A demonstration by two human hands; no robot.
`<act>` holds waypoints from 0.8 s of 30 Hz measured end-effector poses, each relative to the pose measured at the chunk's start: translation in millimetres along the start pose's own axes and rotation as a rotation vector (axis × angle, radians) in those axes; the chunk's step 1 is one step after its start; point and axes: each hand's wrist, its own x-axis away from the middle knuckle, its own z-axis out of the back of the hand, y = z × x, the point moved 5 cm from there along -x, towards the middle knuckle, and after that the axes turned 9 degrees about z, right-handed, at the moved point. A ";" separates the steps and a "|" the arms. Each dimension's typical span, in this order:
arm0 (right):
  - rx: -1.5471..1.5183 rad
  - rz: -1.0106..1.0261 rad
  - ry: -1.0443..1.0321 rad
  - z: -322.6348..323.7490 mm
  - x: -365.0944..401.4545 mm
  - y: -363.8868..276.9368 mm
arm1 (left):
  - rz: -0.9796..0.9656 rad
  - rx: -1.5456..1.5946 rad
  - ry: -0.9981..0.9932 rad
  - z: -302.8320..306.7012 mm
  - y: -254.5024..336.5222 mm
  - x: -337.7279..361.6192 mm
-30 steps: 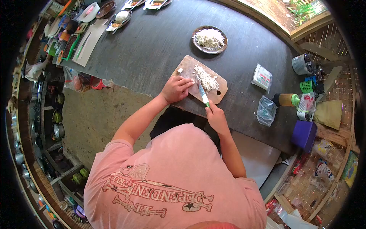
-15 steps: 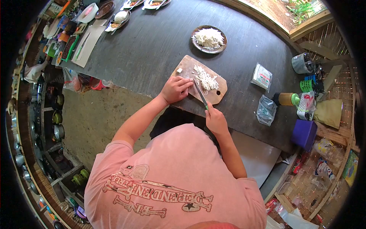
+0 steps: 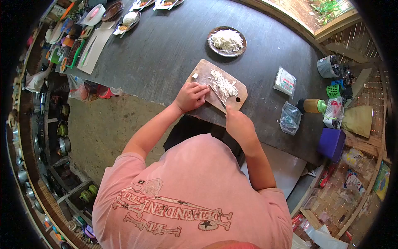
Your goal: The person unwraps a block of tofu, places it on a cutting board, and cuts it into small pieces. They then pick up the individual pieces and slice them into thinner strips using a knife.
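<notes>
A wooden cutting board (image 3: 207, 68) lies at the near edge of the dark table, with a pile of thin white strips (image 3: 224, 85) on it. My right hand (image 3: 239, 126) is closed around the handle of a knife (image 3: 218, 98), whose blade points up and left beside the strips. My left hand (image 3: 191, 96) rests on the board's left part, fingers pressed together near the blade tip; what is under them is hidden. A small white piece (image 3: 195, 76) sits above that hand. Beyond the board, a brown plate (image 3: 212, 49) holds a heap of similar white strips.
On the dark table (image 3: 166, 54), a wrapped white packet (image 3: 285, 82), a clear plastic bag (image 3: 290, 118) and a green-lidded jar (image 3: 313, 106) are at right. Plates with food (image 3: 129, 20) and another knife on paper (image 3: 97, 50) lie at far left. A person's arm (image 3: 37, 80) shows at left.
My right hand has moved slightly right and toward my body, its back turned up over the handle, and the knife has drawn back with it. My left hand is nearly unmoved.
</notes>
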 end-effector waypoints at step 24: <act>-0.360 0.031 0.369 -68.6 13.7 30.0 | -0.024 0.013 0.050 4.0 2.5 -3.7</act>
